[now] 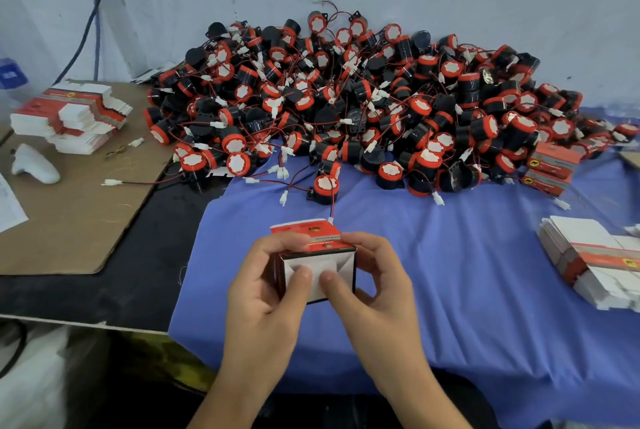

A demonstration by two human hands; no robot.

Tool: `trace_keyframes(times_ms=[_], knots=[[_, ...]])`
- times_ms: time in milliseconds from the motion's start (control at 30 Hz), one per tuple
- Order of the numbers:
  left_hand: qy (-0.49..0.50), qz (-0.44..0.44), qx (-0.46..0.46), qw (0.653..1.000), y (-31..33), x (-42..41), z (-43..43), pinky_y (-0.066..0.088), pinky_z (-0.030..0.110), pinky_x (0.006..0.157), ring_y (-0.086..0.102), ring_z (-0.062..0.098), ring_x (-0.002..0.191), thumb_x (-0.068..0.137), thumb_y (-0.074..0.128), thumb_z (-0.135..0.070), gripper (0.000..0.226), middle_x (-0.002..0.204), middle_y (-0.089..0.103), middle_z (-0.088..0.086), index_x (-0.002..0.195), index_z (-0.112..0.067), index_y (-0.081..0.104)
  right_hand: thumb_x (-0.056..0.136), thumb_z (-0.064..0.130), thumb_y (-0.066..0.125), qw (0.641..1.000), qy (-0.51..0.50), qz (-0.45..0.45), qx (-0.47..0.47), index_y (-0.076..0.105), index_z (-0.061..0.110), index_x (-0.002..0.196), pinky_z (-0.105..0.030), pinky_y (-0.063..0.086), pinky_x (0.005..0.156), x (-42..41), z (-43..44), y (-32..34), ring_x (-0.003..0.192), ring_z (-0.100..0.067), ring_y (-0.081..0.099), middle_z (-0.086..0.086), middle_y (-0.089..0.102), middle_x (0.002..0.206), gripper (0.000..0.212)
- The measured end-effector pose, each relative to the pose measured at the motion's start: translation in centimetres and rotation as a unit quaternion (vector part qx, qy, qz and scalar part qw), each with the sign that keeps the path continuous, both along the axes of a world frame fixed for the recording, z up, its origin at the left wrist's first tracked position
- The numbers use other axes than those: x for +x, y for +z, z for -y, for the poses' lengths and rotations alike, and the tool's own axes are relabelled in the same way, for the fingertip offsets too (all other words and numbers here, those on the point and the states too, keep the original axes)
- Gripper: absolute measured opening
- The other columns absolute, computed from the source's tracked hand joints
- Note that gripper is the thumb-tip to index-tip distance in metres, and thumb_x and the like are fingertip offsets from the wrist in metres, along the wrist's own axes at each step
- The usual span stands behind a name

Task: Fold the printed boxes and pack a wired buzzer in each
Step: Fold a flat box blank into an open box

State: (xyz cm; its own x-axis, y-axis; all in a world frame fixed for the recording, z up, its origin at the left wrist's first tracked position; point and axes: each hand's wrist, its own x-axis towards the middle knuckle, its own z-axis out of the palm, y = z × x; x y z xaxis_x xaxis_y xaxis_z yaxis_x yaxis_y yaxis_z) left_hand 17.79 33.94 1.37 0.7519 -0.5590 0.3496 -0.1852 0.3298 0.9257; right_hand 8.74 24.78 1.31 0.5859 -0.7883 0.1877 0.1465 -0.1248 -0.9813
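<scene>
Item: printed box (pixel 313 238), red top, white end flaps facing the camera. The lettering is blurring out and cannot be read. The hands are hiding its side walls, and whether anything is lying inside cannot be told.

Position: the box is sitting low and centre over the blue cloth (pixel 467 290), between the two hands, well short of the pile of buzzers (pixel 346 99). One stray buzzer (pixel 325 188) is lying just beyond it, with its wire trailing to the box's far edge.

Left hand (pixel 266 293): gripping the box's left side, fingers curling over the top and thumb pressing the white flap.

Right hand (pixel 372 281): gripping the right side likewise, with its thumb pressing beside the other.

Also listed: a stack of flat boxes (pixel 69 117) on the cardboard sheet (pixel 76 221) at left. The frame edge is cutting off a second flat stack (pixel 595 266) at right.
</scene>
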Motion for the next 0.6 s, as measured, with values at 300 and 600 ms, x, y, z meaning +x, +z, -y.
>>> trace_keyframes(times_ms=[300, 600], knots=[[0.066, -0.023, -0.029, 0.997, 0.1, -0.9, 0.5, 0.06, 0.023, 0.075, 0.072, 0.02, 0.104, 0.088, 0.064, 0.013, 0.045, 0.106, 0.073, -0.002, 0.102, -0.029, 0.07, 0.084, -0.004, 0.073, 0.994, -0.076, 0.047, 0.067, 0.062, 0.04, 0.117, -0.03, 0.06, 0.081, 0.9, -1.4, -0.1, 0.118, -0.005, 0.06, 0.01, 0.062, 0.124, 0.056], [0.048, -0.079, 0.014, 0.996, 0.2, -1.8, 0.7, 0.056, 0.017, 0.074, 0.07, 0.009, 0.104, 0.094, 0.067, -0.026, 0.018, 0.108, 0.072, -0.01, 0.105, -0.04, 0.07, 0.062, 0.023, 0.086, 0.947, 0.03, 0.162, 0.275, 0.062, 0.045, 0.118, -0.029, 0.057, 0.075, 0.6, -1.3, 0.2, 0.093, -0.023, 0.071, -0.012, 0.076, 0.101, 0.065]])
